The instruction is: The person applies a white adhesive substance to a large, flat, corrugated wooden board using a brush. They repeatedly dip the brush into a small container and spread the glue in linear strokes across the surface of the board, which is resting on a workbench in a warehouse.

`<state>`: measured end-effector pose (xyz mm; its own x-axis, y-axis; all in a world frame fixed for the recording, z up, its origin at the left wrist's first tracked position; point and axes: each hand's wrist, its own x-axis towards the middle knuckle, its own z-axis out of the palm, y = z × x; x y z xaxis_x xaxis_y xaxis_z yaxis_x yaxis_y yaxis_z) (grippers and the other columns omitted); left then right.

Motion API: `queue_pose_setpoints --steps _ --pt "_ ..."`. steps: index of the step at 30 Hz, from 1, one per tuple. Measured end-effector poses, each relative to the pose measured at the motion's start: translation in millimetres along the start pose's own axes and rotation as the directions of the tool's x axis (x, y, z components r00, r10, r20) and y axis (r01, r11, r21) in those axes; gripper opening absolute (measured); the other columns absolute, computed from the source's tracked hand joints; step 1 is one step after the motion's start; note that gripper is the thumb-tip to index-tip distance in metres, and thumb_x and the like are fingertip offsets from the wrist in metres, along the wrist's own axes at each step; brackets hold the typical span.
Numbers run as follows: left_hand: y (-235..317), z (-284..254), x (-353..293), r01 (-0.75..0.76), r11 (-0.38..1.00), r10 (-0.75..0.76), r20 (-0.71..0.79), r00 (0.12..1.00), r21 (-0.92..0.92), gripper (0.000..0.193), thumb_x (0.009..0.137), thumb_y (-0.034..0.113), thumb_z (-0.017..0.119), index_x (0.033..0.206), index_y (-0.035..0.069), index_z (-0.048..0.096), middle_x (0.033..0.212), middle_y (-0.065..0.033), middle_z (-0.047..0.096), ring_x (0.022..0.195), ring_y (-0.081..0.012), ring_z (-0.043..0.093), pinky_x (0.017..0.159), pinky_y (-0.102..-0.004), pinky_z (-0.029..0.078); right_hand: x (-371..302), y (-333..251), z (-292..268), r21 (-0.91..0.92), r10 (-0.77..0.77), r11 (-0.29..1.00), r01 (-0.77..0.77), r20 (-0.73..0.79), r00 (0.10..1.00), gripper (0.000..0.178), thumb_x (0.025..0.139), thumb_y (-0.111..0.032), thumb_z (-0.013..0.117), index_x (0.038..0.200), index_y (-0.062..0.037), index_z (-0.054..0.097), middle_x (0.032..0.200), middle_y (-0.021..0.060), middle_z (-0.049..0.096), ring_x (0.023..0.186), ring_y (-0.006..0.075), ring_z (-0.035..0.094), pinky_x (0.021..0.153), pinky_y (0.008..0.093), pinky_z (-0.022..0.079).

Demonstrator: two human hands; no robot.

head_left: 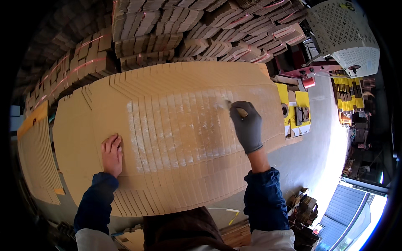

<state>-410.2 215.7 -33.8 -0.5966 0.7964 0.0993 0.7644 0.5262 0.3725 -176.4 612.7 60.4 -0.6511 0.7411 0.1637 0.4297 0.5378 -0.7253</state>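
Overlapping brown cardboard sheets (90, 121) are fanned out in front of me, their edges forming a row of narrow steps. A whitish, shiny wet-looking coat (171, 134) is streaked across the middle of the steps. My left hand (112, 155) is bare and lies on the cardboard left of the coated strip, holding nothing. My right hand (248, 129), in a dark grey glove, is closed round a brush (227, 103). The brush's tip meets the coated area near its far right part, and the glove hides most of its handle.
Strapped stacks of flat cardboard (155, 25) rise beyond the sheets. Another fanned pile (37, 159) lies at the left. To the right are yellow boards (302, 100) with a tape roll (285, 110), a machine with a perforated guard (341, 29) and the grey floor (289, 167).
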Motion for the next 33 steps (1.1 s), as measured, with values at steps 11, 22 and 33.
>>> queue_pose_setpoints --steps 11,22,33 --pt "1.9 -1.3 1.5 0.000 0.999 0.001 0.007 1.000 -0.047 0.041 0.090 0.001 0.055 0.130 0.006 0.056 0.139 -0.0116 0.050 0.126 -0.0374 0.043 0.109 -0.0455 0.037 -31.6 2.9 12.4 -0.205 -0.097 0.973 0.106 0.054 0.994 0.008 0.088 -0.015 0.066 0.094 -0.0097 0.064 0.093 0.0138 0.065 0.072 0.0377 0.067 0.064 0.0433 0.056" --pt "1.2 -0.8 1.7 0.003 0.998 -0.003 0.007 1.000 -0.055 0.039 0.090 0.001 0.054 0.129 0.005 0.057 0.138 -0.0122 0.051 0.125 -0.0374 0.044 0.109 -0.0455 0.037 -9.5 -44.6 52.6 0.001 -0.122 0.993 0.122 0.065 0.990 0.007 0.087 -0.015 0.066 0.091 -0.0096 0.063 0.094 0.0141 0.065 0.074 0.0384 0.066 0.065 0.0456 0.054" --pt "0.8 -1.4 3.2 -0.014 0.998 0.013 -0.019 1.000 -0.062 0.041 0.088 0.001 0.058 0.129 0.008 0.057 0.138 -0.0098 0.051 0.124 -0.0373 0.044 0.107 -0.0453 0.038 -2.5 -4.0 41.3 -0.277 -0.093 0.954 0.115 0.090 0.992 0.006 0.088 -0.014 0.064 0.093 -0.0108 0.064 0.093 0.0144 0.065 0.072 0.0386 0.066 0.064 0.0427 0.056"
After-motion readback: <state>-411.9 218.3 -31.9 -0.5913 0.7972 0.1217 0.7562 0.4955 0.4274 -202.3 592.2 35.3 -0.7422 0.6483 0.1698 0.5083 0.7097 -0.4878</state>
